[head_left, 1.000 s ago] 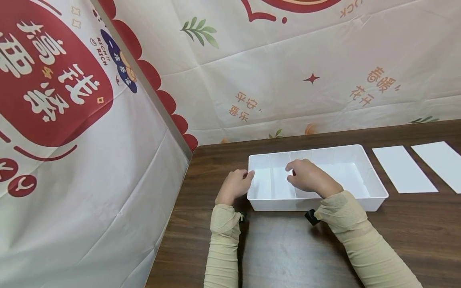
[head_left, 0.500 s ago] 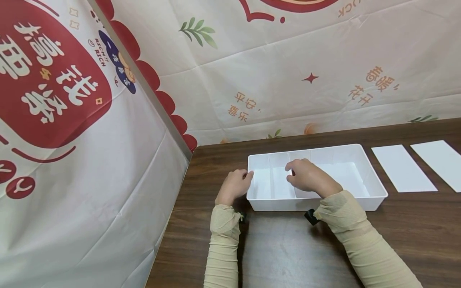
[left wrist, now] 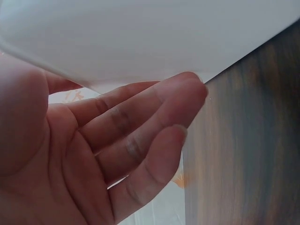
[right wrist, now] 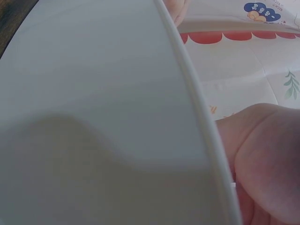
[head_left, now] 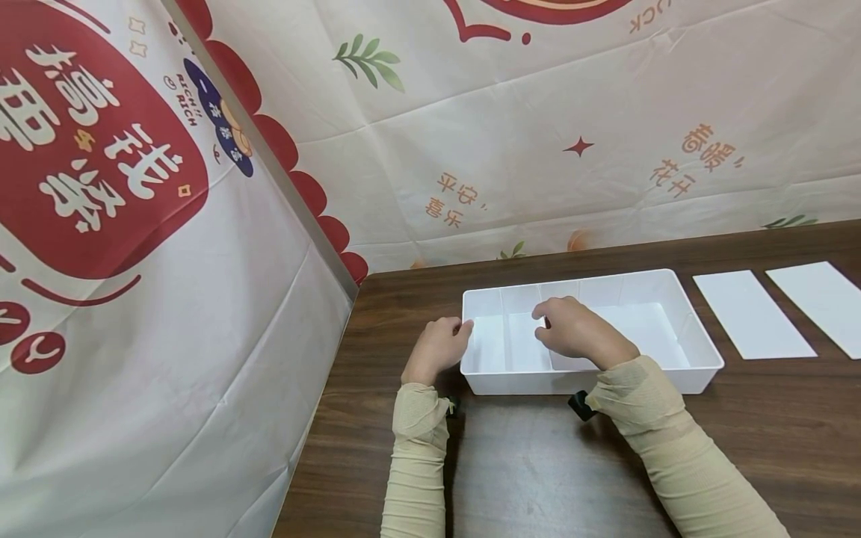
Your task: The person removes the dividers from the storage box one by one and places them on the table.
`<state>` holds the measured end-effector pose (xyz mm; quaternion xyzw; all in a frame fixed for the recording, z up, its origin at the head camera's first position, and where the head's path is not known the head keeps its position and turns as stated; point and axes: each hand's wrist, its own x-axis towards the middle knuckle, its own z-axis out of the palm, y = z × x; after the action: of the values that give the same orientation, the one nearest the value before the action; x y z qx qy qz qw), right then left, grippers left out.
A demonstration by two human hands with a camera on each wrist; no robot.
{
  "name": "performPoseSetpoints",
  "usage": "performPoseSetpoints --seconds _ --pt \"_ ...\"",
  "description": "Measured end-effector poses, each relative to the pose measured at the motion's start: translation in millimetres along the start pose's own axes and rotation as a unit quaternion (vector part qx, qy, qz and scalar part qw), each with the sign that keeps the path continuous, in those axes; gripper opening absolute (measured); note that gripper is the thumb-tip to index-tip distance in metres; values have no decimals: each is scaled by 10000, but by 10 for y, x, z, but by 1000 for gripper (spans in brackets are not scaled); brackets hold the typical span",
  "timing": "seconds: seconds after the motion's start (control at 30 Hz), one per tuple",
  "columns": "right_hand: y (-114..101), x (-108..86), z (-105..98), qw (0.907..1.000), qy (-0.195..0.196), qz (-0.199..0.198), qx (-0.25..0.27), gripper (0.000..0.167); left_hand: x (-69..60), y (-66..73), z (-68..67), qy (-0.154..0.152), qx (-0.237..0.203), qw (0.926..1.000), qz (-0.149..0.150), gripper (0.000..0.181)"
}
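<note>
A long white tray (head_left: 525, 384) lies on the table, split by thin crosswise dividers. At its left end my left hand (head_left: 437, 347) grips the wall, thumb over the rim; in the left wrist view, the bent fingers of that hand (left wrist: 126, 136) lie against the outside of the tray (left wrist: 140, 42). Inside the tray, my right hand (head_left: 581, 331) pinches a white divider (head_left: 551, 359) between thumb and fingers. The right wrist view has the tray wall (right wrist: 93, 93) in front of the right hand (right wrist: 272, 159), whose fingertips are hidden.
Two white flat panels (head_left: 755, 314) (head_left: 817, 308) lie side by side on the dark wooden table (head_left: 377, 418), right of the tray. Printed white cloth (head_left: 525, 97) hangs behind the table, and another sheet (head_left: 222, 314) along its left side.
Both hands keep their places at the tray. Only the head view has shifted very slightly.
</note>
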<state>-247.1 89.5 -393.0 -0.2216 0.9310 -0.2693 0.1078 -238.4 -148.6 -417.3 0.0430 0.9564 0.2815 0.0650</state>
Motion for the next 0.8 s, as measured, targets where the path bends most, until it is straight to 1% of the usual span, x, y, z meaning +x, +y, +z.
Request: performPoseSetpoints --seconds 0.1,0.2,0.8 --pt "9 -6 4 9999 104 -102 -73 37 -4 -1 2 26 -9 10000 64 41" --pt "10 -5 6 9998 115 -120 -69 37 -5 -1 2 22 -16 10000 68 40" --pt "-25 -22 -25 9999 124 -50 7 38 -17 13 -8 -55 -38 10000 -29 41"
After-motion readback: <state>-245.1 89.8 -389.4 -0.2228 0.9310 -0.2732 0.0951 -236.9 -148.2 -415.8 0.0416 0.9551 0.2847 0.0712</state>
